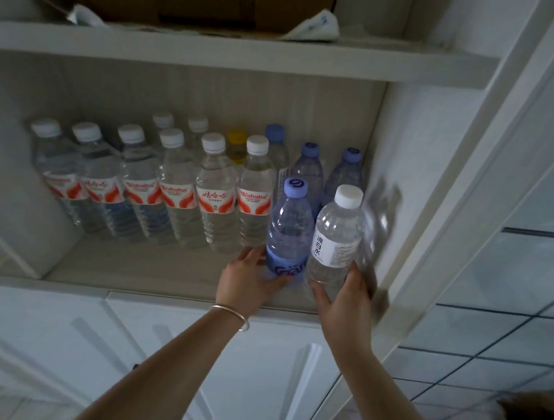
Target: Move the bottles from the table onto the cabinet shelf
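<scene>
My left hand (250, 274) grips the base of a blue-capped bottle (290, 223) with a blue label, standing at the front right of the cabinet shelf (138, 266). Beside it, my right hand (345, 297) holds the bottom of a white-capped clear bottle (335, 235) with a white label, close to the cabinet's right wall. Behind them stand two more blue-capped bottles (308, 169). A row of several red-labelled, white-capped bottles (212, 187) fills the shelf to the left, with a yellow-capped one (236, 143) and others behind.
An upper shelf (213, 50) carries a cardboard box (197, 0) and crumpled paper. The open cabinet door (496, 157) stands at the right. White lower doors (197, 350) sit under the shelf. Tiled floor (503, 334) shows at the right.
</scene>
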